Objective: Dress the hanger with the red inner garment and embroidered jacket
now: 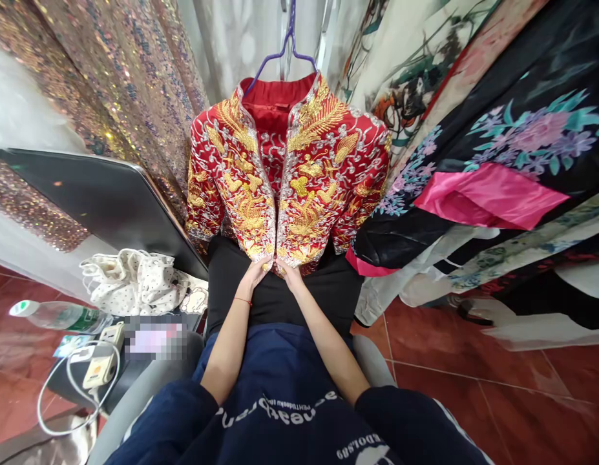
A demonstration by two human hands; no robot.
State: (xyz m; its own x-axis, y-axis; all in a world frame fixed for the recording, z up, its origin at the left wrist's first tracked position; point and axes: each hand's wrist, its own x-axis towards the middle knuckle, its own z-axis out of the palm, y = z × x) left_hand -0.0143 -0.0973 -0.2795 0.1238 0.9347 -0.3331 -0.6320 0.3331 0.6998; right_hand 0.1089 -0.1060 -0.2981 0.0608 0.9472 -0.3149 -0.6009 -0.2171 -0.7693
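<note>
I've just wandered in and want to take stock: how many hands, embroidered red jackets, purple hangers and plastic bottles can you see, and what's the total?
Hands: 2 (left hand, right hand)
Embroidered red jacket: 1
Purple hanger: 1
Plastic bottle: 1
Total: 5

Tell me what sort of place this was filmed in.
Probably a costume or clothing storage or work area. A red embroidered jacket hangs on a purple hanger, with sequined fabric on the left and a black floral garment on the right.
</note>
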